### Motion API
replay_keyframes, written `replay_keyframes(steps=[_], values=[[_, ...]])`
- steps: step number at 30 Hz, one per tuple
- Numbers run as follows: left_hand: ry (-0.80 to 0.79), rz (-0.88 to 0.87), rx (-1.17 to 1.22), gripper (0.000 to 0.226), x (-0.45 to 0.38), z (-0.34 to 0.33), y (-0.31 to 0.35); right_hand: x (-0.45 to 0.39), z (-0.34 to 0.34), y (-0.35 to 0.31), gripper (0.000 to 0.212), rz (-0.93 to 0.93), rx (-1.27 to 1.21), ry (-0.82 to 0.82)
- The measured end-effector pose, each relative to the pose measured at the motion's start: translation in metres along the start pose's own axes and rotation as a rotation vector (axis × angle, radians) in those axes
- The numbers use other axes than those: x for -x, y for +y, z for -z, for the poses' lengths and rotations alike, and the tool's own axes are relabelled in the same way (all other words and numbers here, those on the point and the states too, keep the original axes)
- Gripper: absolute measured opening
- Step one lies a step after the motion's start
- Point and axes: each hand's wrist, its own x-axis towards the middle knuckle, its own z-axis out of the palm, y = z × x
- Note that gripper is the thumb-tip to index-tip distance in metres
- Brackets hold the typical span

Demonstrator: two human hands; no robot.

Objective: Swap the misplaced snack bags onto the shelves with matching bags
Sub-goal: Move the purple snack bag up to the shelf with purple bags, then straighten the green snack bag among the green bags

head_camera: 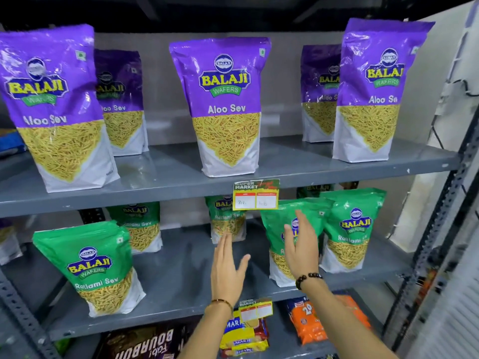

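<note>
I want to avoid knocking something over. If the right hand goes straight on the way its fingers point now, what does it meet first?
Most likely the green Ratlami Sev bag directly behind the right hand. The open fingers point up and into the shelf at it. Whether they already touch cannot be told.

A yellow-bordered price label [256, 195] reading "SUPER MARKET" hangs at the centre of the frame. A second, smaller label [256, 309] sits at the lower centre. Below it lie yellow "MARIE" biscuit packs [243, 335], stacked flat. To their right lie orange packets [308, 322]; a dark "BOURBON" pack [142, 342] occupies the lower left. A perforated grey upright [438, 229] runs down the right edge, beside a white wall [445, 73].
</note>
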Motion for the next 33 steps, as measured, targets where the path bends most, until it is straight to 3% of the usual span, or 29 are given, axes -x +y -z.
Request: replay_keyframes(steps=[7, 10, 15, 20, 24, 33], values=[[-0.31, 0.232, 0.033, 0.08, 0.013, -0.056, -0.021, 0.014, 0.009, 0.069, 0.053, -0.391, -0.023, -0.194], [-0.37, 0.306, 0.065, 0.083, 0.009, -0.075, -0.02, 0.007, 0.011, 0.091, 0.067, -0.543, -0.09, -0.292], [-0.446, 0.361, 0.146, 0.08, -0.007, -0.105, -0.018, -0.011, 0.011, 0.115, 0.087, -0.632, -0.178, -0.427], [-0.491, 0.383, 0.184, 0.074, -0.021, -0.12, -0.02, -0.017, 0.003, 0.126, 0.08, -0.693, -0.287, -0.39], [-0.477, 0.412, 0.232, 0.063, -0.026, -0.116, -0.033, -0.015, -0.013, 0.126, 0.081, -0.695, -0.333, -0.37], [-0.226, 0.55, 0.267, 0.053, -0.029, -0.053, -0.086, 0.001, -0.078, 0.098, 0.062, -0.62, -0.323, -0.578]])
